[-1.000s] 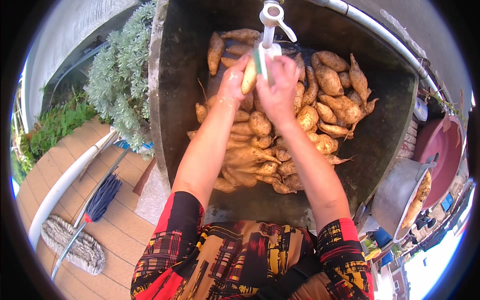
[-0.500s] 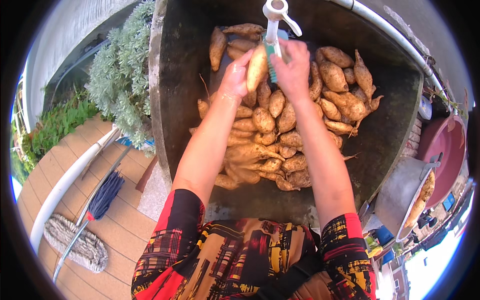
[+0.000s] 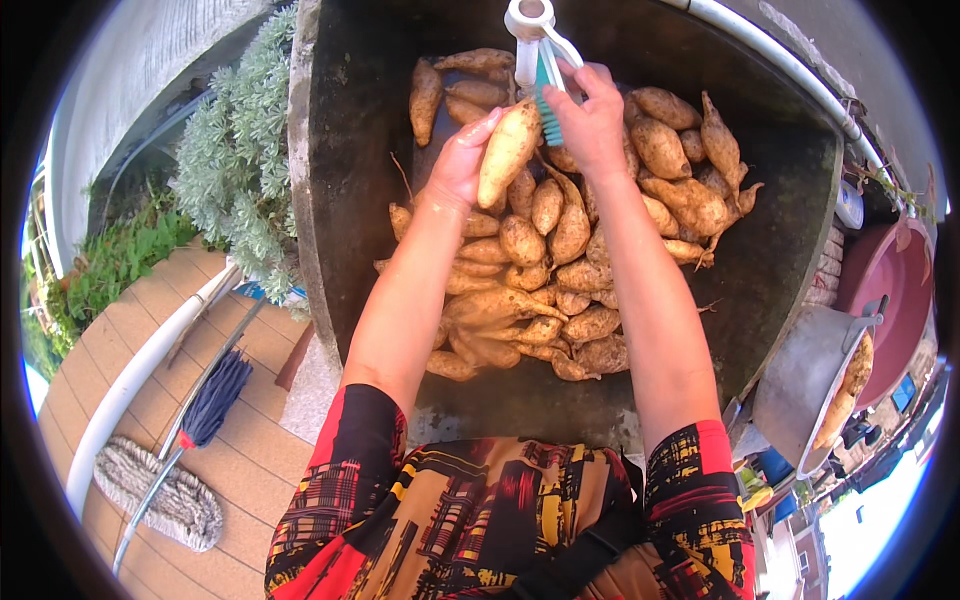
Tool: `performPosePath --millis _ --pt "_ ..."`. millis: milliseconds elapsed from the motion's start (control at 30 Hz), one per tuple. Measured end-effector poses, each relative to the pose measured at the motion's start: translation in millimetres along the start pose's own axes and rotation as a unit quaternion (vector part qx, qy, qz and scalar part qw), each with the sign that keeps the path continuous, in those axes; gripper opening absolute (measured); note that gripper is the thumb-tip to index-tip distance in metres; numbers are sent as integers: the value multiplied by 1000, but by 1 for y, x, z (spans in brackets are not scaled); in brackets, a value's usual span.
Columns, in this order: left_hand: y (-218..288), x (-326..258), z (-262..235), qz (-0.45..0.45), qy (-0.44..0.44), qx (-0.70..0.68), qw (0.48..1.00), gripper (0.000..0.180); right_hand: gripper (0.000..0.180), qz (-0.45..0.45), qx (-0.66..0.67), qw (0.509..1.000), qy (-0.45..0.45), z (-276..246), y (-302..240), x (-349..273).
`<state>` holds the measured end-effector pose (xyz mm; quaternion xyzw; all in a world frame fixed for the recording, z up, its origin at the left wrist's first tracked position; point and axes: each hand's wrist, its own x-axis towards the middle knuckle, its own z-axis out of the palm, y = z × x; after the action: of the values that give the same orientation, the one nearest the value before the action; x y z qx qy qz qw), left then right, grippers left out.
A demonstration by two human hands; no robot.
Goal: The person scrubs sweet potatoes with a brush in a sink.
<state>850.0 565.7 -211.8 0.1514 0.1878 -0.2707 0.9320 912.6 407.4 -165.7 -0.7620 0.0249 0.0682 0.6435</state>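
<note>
My left hand (image 3: 460,165) is closed round a wet, pale sweet potato (image 3: 508,155), held tilted below the white tap (image 3: 533,40). My right hand (image 3: 592,115) grips a scrub brush with green bristles (image 3: 549,105); its bristles are close beside the upper end of the sweet potato. Whether they touch it I cannot tell. Part of the brush is hidden behind my fingers and the tap. Beneath both hands, a heap of brown, soil-marked sweet potatoes (image 3: 520,240) lies in the dark stone sink (image 3: 400,425).
A grey metal pot (image 3: 800,385) holding sweet potatoes stands right of the sink, near a reddish basin (image 3: 890,300). A white pipe (image 3: 780,60) runs along the far rim. At left are a silvery shrub (image 3: 240,150), a blue mop (image 3: 215,395) and a grey fluffy mop (image 3: 160,495).
The sweet potato in my left hand has turned, showing more of its broad side. My right hand and the brush have shifted slightly, with the brush now more upright. The whole view has moved a little.
</note>
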Motion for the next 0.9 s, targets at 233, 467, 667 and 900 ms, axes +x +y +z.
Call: performPosePath --millis 233,467,667,900 --pt "4 6 0 34 90 115 989 53 38 -190 -265 944 -58 35 -38 -131" --pt "38 21 25 -43 76 -16 996 47 38 -279 -234 930 -45 32 -44 -70" --pt "18 28 17 108 200 144 963 33 34 -214 -237 947 42 23 -24 -40" --pt "3 10 23 36 86 53 994 53 31 -102 -180 976 69 12 -4 -30"
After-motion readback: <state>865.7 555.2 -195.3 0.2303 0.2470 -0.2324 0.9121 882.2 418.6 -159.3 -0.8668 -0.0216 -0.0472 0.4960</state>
